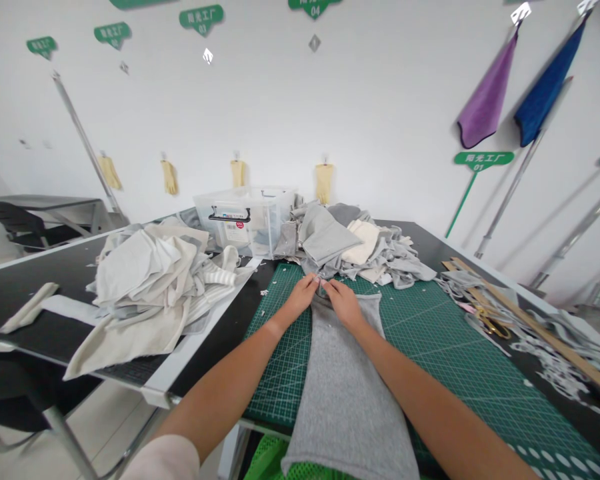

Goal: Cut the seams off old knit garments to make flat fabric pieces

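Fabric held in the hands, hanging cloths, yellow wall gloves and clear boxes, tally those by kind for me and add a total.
Held grey fabric: 1
Hanging cloths: 2
Yellow wall gloves: 4
Clear box: 1
Total: 8

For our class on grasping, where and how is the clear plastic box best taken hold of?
Probably by the black handle, from the near side: it sits on the near face of the box, while fabric piles flank it.

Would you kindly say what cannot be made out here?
Head view:
Grey fabric, pinched part: partly hidden by the left hand and right hand.
Its lower right corner: cut off by the bottom edge.
Bin label: fine print too small.
Green mesh: partly hidden by the fabric.
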Demonstrator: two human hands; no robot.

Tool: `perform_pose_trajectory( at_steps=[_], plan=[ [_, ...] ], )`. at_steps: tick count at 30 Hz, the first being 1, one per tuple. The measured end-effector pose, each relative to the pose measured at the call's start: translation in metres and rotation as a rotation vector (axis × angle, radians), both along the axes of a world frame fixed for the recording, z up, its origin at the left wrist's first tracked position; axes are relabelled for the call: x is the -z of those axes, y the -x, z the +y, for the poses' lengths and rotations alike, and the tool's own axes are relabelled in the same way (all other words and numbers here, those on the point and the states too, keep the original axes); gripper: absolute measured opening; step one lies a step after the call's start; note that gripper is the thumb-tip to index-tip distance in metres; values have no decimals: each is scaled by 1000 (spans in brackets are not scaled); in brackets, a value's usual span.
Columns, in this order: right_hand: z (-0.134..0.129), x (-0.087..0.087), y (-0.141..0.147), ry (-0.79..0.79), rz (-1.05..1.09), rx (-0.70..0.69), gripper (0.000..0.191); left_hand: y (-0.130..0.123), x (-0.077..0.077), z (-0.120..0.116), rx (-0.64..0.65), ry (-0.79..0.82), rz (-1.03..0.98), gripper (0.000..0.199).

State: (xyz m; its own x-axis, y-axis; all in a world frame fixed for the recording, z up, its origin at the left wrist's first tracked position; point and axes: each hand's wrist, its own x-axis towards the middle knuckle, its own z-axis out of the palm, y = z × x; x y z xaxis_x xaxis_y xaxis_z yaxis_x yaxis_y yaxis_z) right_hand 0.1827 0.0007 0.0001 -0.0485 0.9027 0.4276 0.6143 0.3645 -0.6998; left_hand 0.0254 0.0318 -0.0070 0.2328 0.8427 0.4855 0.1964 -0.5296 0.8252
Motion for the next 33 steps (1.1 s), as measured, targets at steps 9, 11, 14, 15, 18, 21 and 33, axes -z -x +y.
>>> perform_pose_trajectory(
  at_steps=[9, 11, 14, 15, 18, 21, 33],
  plan=[
    [0, 0, 1, -6, -54, 12, 46, -2, 2, 1, 8, 25, 39, 30],
    [-2, 0, 1, -8, -65, 28, 46, -2, 2, 1, -7, 9, 37, 29],
    [-3, 0, 1, 0, -82, 54, 45, -1, 3, 2, -17, -12, 58, 27],
    [-3, 0, 1, 1, -86, 58, 45, -1, 5, 3, -8, -12, 70, 27],
    [-3, 1, 1, -2, -96, 57, 45, -1, 8, 4, 20, 2, 99, 25],
    [-1, 2, 0, -5, -109, 51, 45, -1, 9, 4, 15, 6, 106, 26],
    [3, 6, -1, -39, -168, 26, 41, -1, 9, 4, 20, -14, 125, 31]
  ],
)
